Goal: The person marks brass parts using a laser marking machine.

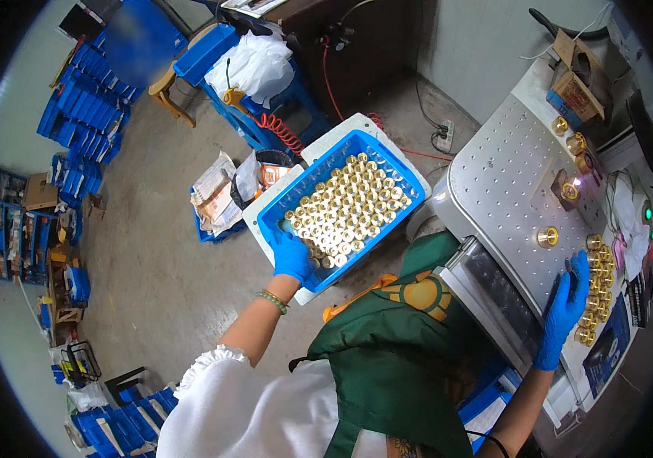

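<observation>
My left hand (291,256), in a blue glove, reaches over the near left corner of a blue plastic bin (412,172). Its fingertips are down among the brass cylindrical fittings (353,200) standing in rows in that bin; whether they grip one is hidden. My right hand (567,305), also gloved in blue, is over the right edge of a perforated metal worktable (494,179). Its fingers are stretched out beside several rows of brass fittings (598,286), with nothing visible in them. One brass fitting (548,237) stands alone on the table; another (570,191) sits at a small fixture beside a bright spot.
The bin rests on a white board (256,216). Behind it are a blue stool (296,114) with white cloth and a coiled red hose (280,131). A cardboard box (580,91) stands at the table's far end. Blue bins (86,107) are stacked far left.
</observation>
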A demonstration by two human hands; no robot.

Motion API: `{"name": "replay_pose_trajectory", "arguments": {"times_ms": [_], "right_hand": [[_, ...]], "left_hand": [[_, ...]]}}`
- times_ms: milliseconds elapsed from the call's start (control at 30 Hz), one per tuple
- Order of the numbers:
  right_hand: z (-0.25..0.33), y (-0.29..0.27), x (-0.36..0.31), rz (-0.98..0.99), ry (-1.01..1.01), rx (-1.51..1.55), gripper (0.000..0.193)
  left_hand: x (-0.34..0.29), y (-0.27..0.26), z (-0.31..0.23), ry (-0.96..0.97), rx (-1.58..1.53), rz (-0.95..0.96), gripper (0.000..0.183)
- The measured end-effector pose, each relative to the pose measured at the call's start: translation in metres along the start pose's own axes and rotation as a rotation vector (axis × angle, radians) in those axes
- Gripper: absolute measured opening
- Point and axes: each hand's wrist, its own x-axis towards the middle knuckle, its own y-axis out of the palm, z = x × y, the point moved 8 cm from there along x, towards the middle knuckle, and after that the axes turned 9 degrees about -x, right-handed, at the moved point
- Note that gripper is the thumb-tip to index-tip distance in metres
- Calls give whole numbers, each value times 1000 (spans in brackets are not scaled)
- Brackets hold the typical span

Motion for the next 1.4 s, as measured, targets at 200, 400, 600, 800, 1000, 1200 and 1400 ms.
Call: {"name": "replay_pose_trajectory", "arguments": {"times_ms": [200, 400, 600, 800, 1000, 1200, 1400], "right_hand": [[0, -2, 1, 4, 6, -44, 37], [-2, -2, -1, -16, 34, 60, 33], [0, -2, 0, -8, -10, 23, 30], [1, -1, -1, -15, -1, 47, 29], [4, -2, 0, -18, 23, 101, 29], [4, -3, -1, -23, 69, 114, 29], [6, -1, 0, -16, 22, 58, 29]], "left_hand": [[-5, 19, -17, -96, 305, -57, 41], [-13, 29, 3, -62, -98, -439, 46], [3, 54, 10, -63, -72, -218, 45], [-14, 35, 4, 125, -180, -705, 86], [-4, 46, 11, 117, -17, -546, 55], [17, 73, 20, -7, 241, -90, 28], [18, 75, 22, 139, 271, 64, 27]]}}
